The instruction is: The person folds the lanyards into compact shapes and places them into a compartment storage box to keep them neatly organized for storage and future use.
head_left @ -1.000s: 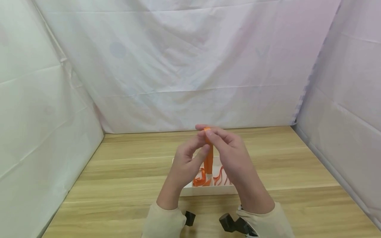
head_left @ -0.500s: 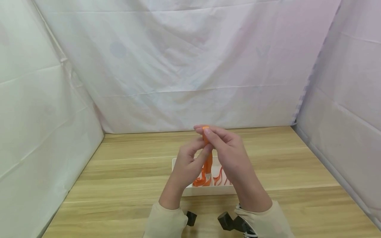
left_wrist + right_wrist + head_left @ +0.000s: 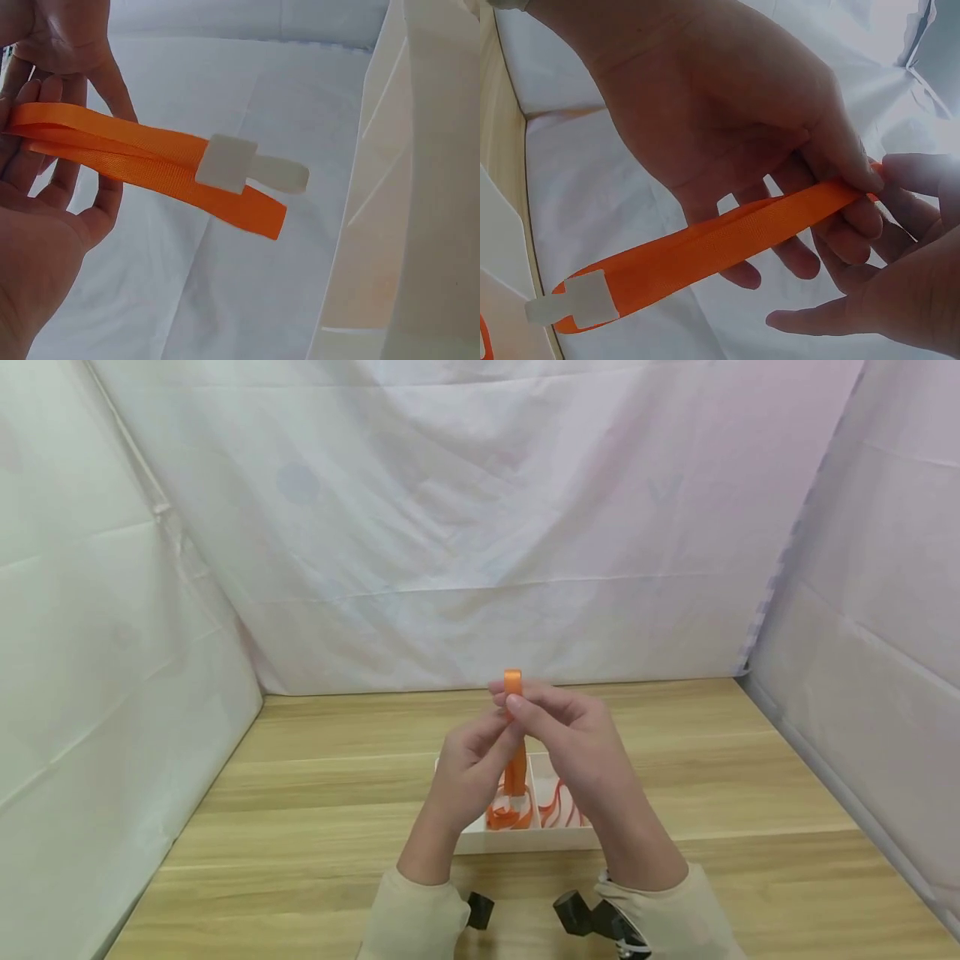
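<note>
Between my two hands an orange strap [image 3: 515, 774], folded into a loop with a white plastic clip [image 3: 227, 163] at its lower end, hangs over a white box. My right hand [image 3: 588, 752] pinches the strap near its top fold, thumb in front and fingers behind. Just below, my left hand [image 3: 472, 772] holds it with thumb and fingertips. A short bend of the loop stands above the right thumb. In the right wrist view the flat band [image 3: 742, 240] runs from the fingertips down to the clip. One cut end of the strap sticks out beside the clip in the left wrist view.
The white divided box [image 3: 525, 841] stands on the wooden table [image 3: 315, 810] below the hands, with orange straps [image 3: 501, 818] in one compartment and thin reddish strips [image 3: 558, 808] in another. White cloth [image 3: 480, 527] encloses the back and sides.
The strap has shifted slightly left, and more of its top fold now shows above the right thumb. Both hands stay close together over the box.
</note>
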Demonstrator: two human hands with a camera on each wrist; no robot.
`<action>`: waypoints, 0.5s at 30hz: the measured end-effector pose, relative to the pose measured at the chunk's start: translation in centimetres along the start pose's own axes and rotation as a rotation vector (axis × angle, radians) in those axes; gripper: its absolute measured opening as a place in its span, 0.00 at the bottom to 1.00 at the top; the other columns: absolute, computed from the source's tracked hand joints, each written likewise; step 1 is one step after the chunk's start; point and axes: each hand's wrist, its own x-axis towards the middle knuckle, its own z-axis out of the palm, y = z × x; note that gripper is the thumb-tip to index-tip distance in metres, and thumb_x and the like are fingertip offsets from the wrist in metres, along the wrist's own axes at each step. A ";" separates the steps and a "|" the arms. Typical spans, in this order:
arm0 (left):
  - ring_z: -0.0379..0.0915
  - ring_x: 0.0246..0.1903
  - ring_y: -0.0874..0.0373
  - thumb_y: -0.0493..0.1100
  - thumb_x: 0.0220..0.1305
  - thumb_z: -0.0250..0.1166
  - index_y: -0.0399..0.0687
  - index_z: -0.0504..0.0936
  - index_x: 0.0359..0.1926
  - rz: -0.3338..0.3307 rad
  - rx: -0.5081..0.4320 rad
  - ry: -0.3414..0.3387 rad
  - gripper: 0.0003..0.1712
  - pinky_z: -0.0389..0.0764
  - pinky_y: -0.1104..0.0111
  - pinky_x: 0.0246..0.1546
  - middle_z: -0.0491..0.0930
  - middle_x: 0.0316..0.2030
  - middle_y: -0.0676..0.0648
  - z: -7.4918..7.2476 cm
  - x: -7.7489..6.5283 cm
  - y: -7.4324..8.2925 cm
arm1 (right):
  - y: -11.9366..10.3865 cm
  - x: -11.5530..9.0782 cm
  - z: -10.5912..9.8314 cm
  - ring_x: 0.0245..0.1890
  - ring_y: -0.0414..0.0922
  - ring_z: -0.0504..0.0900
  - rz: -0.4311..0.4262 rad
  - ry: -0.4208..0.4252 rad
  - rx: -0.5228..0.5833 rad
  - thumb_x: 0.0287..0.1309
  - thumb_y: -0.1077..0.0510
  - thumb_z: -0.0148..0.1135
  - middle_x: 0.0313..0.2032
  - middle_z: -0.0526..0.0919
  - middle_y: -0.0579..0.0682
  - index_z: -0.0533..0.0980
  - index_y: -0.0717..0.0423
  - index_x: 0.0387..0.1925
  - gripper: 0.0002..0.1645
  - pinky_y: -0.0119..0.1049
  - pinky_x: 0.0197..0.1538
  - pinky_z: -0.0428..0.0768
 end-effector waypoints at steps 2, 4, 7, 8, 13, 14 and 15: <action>0.81 0.53 0.59 0.37 0.80 0.60 0.35 0.86 0.58 0.026 0.009 -0.010 0.14 0.84 0.63 0.60 0.88 0.51 0.36 0.1 0.0 -0.2 | -0.1 0.0 -0.1 0.64 0.45 0.83 0.012 0.010 -0.006 0.74 0.55 0.65 0.54 0.91 0.48 0.88 0.59 0.52 0.15 0.42 0.65 0.83; 0.81 0.49 0.56 0.36 0.79 0.60 0.37 0.88 0.52 0.037 0.027 -0.021 0.11 0.84 0.64 0.56 0.88 0.46 0.38 0.2 -0.1 -0.4 | -0.4 0.1 -0.2 0.65 0.43 0.82 0.028 0.027 -0.012 0.75 0.53 0.65 0.54 0.91 0.46 0.88 0.56 0.52 0.15 0.44 0.66 0.81; 0.79 0.44 0.53 0.36 0.79 0.60 0.40 0.88 0.47 0.029 0.040 -0.031 0.09 0.82 0.65 0.51 0.87 0.43 0.40 0.5 -0.4 -0.8 | -0.8 0.2 -0.3 0.66 0.41 0.81 0.051 0.046 -0.005 0.75 0.51 0.65 0.54 0.92 0.43 0.88 0.53 0.53 0.15 0.46 0.70 0.75; 0.78 0.43 0.53 0.36 0.79 0.61 0.41 0.88 0.46 0.017 0.044 -0.031 0.09 0.82 0.65 0.49 0.87 0.43 0.41 0.5 -0.4 -0.9 | -0.9 0.3 -0.4 0.66 0.41 0.81 0.049 0.047 -0.001 0.75 0.51 0.65 0.53 0.92 0.43 0.88 0.54 0.53 0.15 0.46 0.71 0.73; 0.80 0.45 0.52 0.35 0.79 0.60 0.41 0.87 0.52 0.024 0.050 -0.039 0.10 0.83 0.65 0.51 0.88 0.45 0.40 0.5 -0.3 -0.9 | -1.0 0.1 -0.5 0.64 0.44 0.83 0.067 0.033 0.005 0.73 0.53 0.66 0.53 0.92 0.43 0.89 0.56 0.50 0.14 0.47 0.64 0.79; 0.81 0.46 0.51 0.35 0.79 0.60 0.40 0.87 0.54 0.027 0.048 -0.040 0.11 0.83 0.65 0.51 0.88 0.45 0.40 0.5 -0.2 -0.8 | -0.9 0.1 -0.5 0.64 0.44 0.83 0.074 0.031 0.009 0.72 0.54 0.67 0.53 0.92 0.43 0.89 0.56 0.49 0.13 0.47 0.63 0.80; 0.82 0.47 0.51 0.35 0.79 0.60 0.40 0.86 0.56 0.029 0.046 -0.041 0.12 0.84 0.65 0.54 0.88 0.46 0.40 0.4 -0.2 -0.7 | -0.9 0.1 -0.5 0.64 0.44 0.83 0.079 0.027 0.006 0.72 0.53 0.67 0.53 0.92 0.43 0.90 0.56 0.49 0.13 0.46 0.62 0.80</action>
